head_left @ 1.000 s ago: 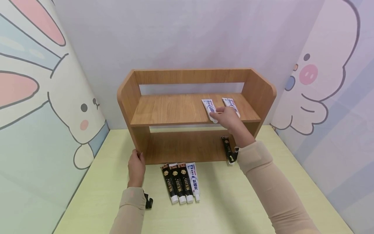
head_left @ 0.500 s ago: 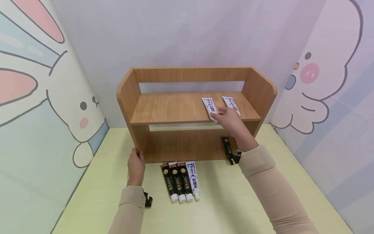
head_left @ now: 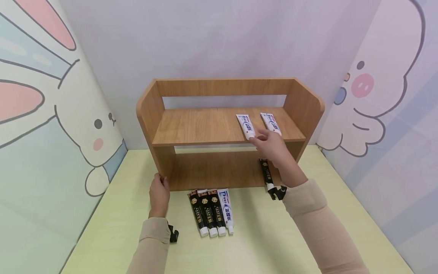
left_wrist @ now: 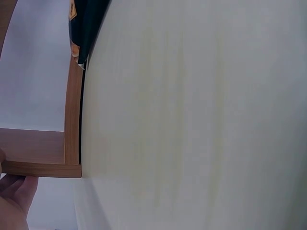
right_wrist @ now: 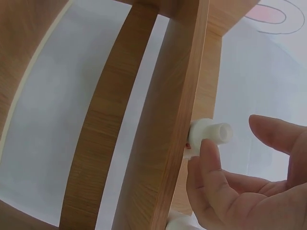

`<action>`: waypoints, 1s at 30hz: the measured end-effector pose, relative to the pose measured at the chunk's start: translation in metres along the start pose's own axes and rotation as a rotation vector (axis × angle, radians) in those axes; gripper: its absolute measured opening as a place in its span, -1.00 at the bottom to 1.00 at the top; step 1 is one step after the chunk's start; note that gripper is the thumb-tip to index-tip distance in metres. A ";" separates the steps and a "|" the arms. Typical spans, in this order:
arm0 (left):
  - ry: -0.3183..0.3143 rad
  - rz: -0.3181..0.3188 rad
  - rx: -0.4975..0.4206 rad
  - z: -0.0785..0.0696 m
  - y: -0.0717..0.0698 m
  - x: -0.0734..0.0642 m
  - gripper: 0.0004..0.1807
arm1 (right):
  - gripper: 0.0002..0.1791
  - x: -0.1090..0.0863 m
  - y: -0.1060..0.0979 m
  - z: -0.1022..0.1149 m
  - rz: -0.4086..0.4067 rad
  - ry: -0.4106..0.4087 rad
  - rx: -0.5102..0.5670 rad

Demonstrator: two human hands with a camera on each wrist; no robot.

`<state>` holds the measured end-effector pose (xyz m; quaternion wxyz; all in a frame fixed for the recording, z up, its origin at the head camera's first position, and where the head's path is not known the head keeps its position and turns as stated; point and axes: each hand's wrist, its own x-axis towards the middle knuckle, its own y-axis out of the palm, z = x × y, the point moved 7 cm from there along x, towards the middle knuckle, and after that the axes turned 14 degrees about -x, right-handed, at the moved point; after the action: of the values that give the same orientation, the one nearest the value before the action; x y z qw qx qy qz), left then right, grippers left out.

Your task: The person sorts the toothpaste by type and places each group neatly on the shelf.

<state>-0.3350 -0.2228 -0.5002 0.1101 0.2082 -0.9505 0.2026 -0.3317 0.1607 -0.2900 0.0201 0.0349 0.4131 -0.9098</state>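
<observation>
My left hand (head_left: 159, 196) grips the lower front edge of the left side panel of a two-tier wooden shelf (head_left: 191, 125); in the left wrist view its fingers (left_wrist: 21, 196) lie beneath the panel edge. On the upper tier lies a white toothpaste tube (head_left: 245, 126), cap toward the front. My right hand (head_left: 273, 148) is just beside that cap. The right wrist view shows thumb and fingers apart, a fingertip close to or touching the white cap (right_wrist: 218, 134), with nothing pinched. A second white toothpaste tube (head_left: 271, 122) lies farther right, its cap end hidden by the hand.
On the lower tier at the right lies a black toothpaste tube (head_left: 265, 171). In front of the shelf, three black toothpaste tubes (head_left: 207, 213) and a white one (head_left: 226, 209) lie side by side on the pale yellow table (head_left: 253, 243). Cartoon-printed walls (head_left: 219, 38) surround the table.
My right hand has let go of the left white toothpaste tube on the upper tier and drawn back slightly right and toward me. My left hand stays on the shelf.
</observation>
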 end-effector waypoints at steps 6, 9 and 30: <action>0.004 -0.005 0.005 0.000 0.000 0.000 -0.75 | -0.30 -0.009 0.005 -0.005 -0.011 -0.039 0.014; 0.006 -0.008 0.009 -0.001 0.000 0.000 -0.75 | -0.31 -0.013 0.008 -0.007 -0.018 -0.051 0.010; -0.024 0.005 -0.016 0.000 0.001 0.001 -0.74 | -0.38 -0.025 0.035 -0.030 -0.021 -0.084 0.000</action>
<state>-0.3366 -0.2219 -0.5003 0.0997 0.2075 -0.9538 0.1929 -0.3035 0.1607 -0.3337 0.0280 -0.0078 0.4122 -0.9106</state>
